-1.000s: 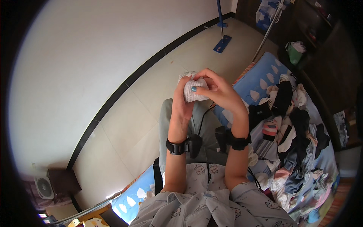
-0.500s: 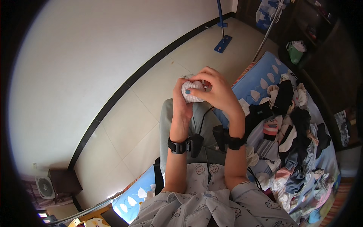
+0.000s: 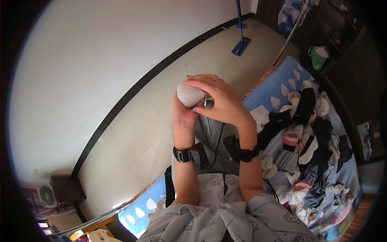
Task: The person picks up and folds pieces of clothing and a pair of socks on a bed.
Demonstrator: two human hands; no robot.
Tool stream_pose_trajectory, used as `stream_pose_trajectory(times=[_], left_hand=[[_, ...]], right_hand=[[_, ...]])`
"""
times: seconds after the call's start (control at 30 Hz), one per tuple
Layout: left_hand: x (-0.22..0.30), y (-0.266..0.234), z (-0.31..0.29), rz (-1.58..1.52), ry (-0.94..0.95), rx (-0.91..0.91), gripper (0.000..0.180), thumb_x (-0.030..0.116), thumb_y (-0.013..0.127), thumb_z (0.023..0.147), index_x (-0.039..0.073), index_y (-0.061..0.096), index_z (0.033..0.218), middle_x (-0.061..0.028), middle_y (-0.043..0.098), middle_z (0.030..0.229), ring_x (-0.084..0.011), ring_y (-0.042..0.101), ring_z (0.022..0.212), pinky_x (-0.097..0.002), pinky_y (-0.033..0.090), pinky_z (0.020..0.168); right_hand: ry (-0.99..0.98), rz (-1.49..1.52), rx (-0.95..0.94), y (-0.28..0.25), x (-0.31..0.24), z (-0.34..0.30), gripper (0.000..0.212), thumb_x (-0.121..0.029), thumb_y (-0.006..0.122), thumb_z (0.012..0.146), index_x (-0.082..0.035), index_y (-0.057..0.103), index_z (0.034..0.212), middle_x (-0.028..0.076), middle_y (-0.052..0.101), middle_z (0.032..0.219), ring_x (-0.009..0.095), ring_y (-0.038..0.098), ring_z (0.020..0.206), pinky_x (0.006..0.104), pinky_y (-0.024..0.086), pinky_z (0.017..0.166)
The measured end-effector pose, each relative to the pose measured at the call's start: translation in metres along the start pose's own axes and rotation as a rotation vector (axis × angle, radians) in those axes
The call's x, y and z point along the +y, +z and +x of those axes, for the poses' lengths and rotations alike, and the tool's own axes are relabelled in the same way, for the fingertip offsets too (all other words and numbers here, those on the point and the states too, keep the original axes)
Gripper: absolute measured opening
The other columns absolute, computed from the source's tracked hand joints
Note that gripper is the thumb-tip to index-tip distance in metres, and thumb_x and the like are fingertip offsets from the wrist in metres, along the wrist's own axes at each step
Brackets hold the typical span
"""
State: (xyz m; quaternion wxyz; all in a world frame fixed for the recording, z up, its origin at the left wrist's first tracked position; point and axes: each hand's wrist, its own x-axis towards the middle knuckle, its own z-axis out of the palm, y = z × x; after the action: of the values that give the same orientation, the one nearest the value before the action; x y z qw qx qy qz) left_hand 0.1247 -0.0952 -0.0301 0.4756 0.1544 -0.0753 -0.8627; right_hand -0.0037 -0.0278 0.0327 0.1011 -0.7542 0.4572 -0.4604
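A ribbed, pale grey rolled-up sock (image 3: 190, 96) is held up above my lap, bunched into a rounded bundle. My left hand (image 3: 184, 115) cups it from below and from the left, with most of its fingers hidden behind the bundle. Over its top and right side curves my right hand (image 3: 225, 100), fingertips on the upper edge and the blue-nailed thumb at the lower side near my left palm. Between the right thumb and fingers a small gap shows the bundle's right end. Black straps with dark boxes circle both wrists.
To my right a heap of socks and clothes (image 3: 310, 153) covers the blue patterned bed sheet (image 3: 268, 86). A blue flat mop (image 3: 242, 46) stands on the tiled floor ahead. A green bin (image 3: 317, 59) is at the far right, and a fan (image 3: 47, 195) at lower left.
The sock bundle has turned and shifted slightly left, showing a smoother ribbed side. My right hand has moved from pinching its front to curving over its top and right side.
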Motion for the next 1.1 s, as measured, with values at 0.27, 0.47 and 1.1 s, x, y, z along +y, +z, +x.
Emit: stream_pose_trajectory(times=[0.27, 0.47, 1.1], left_hand=[[0.000, -0.008, 0.005, -0.145, -0.132, -0.064, 0.028, 0.024, 0.035, 0.097, 0.007, 0.055, 0.105, -0.0101, 0.061, 0.101, -0.0248, 0.062, 0.090, -0.0398, 0.054, 0.073], [-0.005, 0.003, 0.002, -0.047, -0.174, -0.074, 0.030, 0.026, 0.037, 0.097, 0.004, 0.054, 0.110, -0.0118, 0.059, 0.108, -0.0259, 0.060, 0.097, -0.0423, 0.052, 0.080], [-0.004, 0.018, 0.002, 0.322, -0.031, 0.025, 0.038, 0.031, 0.047, 0.089, -0.002, 0.057, 0.105, -0.0134, 0.065, 0.099, -0.0239, 0.063, 0.089, -0.0338, 0.050, 0.082]], right_hand=[[0.001, -0.078, 0.068, 0.009, 0.000, 0.002, 0.051, -0.005, 0.071, 0.066, -0.012, 0.058, 0.116, 0.008, 0.058, 0.117, 0.028, 0.051, 0.112, 0.0421, 0.037, 0.100], [0.010, -0.135, 0.096, 0.005, 0.011, 0.003, 0.046, -0.017, 0.075, 0.065, -0.011, 0.060, 0.108, 0.009, 0.065, 0.101, 0.032, 0.053, 0.106, 0.0438, 0.039, 0.098], [0.167, 0.039, -0.011, -0.007, 0.017, -0.007, 0.045, -0.026, 0.077, 0.063, -0.001, 0.067, 0.099, 0.018, 0.067, 0.084, 0.029, 0.064, 0.077, 0.0371, 0.049, 0.073]])
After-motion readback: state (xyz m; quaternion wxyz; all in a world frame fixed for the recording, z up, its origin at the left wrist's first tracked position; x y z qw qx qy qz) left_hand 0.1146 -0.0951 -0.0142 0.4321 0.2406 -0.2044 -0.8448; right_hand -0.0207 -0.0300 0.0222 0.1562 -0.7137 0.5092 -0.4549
